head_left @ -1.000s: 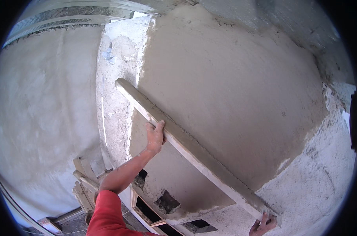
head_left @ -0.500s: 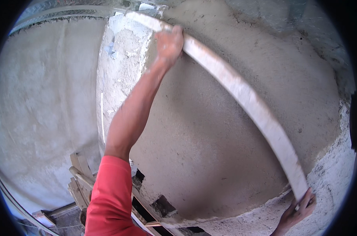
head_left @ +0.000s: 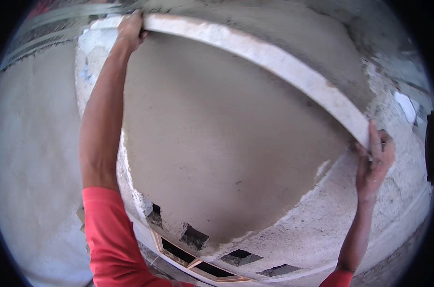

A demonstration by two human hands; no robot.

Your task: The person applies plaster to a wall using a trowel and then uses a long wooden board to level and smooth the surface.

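Observation:
A long whitish straightedge board point(head_left: 255, 50), bent by the lens, lies across grey plaster point(head_left: 217, 143) on the wall. Near its upper left end my left hand point(head_left: 131, 31) is closed around the board, arm stretched up. My right hand point(head_left: 375, 158) grips the lower right end, fingers along the edge and thumb beneath. Below the board the plaster looks smooth; above it the surface is rougher. Whether the board presses on the wall along its whole length cannot be seen.
Rough, pale wall point(head_left: 317, 215) borders the plaster at the lower right. Several square holes, one a dark hole point(head_left: 195, 237), line its bottom edge above a wooden frame point(head_left: 198, 262). A smooth grey wall point(head_left: 33, 158) stands at left.
The board has turned toward level: its right end, with my right hand, rose, and my left hand shifted left and up. The view has moved too, bringing more of my right arm in.

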